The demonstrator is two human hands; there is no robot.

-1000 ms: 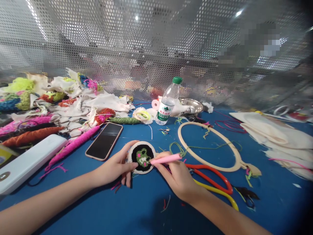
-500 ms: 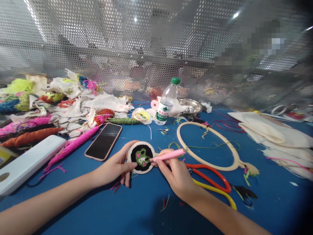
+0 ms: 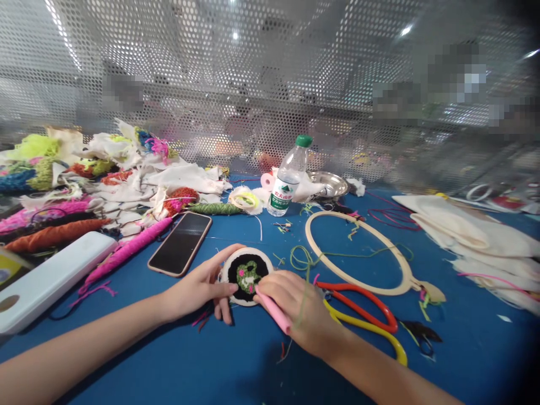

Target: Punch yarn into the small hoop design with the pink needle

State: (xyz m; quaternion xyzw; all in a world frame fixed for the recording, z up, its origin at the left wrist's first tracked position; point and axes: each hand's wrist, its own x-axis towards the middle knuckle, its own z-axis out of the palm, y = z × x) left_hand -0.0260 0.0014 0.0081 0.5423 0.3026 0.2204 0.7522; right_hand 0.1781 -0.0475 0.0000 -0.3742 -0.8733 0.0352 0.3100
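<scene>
My left hand (image 3: 213, 284) grips a small round embroidery hoop (image 3: 248, 256) by its left edge, thumb on the front. Its black face bears a green figure with pink spots and a pale patch. In my right hand (image 3: 291, 298) is a pink-handled punch needle (image 3: 274, 310), its handle slanting down toward me. The needle's tip is hidden behind my fingers at the hoop's right side. Green yarn (image 3: 304, 256) trails from the handle area across the table to a large wooden hoop.
Red- and yellow-handled scissors (image 3: 367, 304) lie right of my right hand, below the large wooden hoop (image 3: 358, 216). A phone (image 3: 180, 244), a white case (image 3: 54, 281) and yarn bundles lie left. Behind stand a water bottle (image 3: 287, 177) and a metal bowl (image 3: 335, 183). Folded cloth (image 3: 468, 225) lies right.
The punch needle's handle has swung from pointing up and right to pointing down toward me, and my right hand has turned with it. The small hoop has shifted slightly right and down.
</scene>
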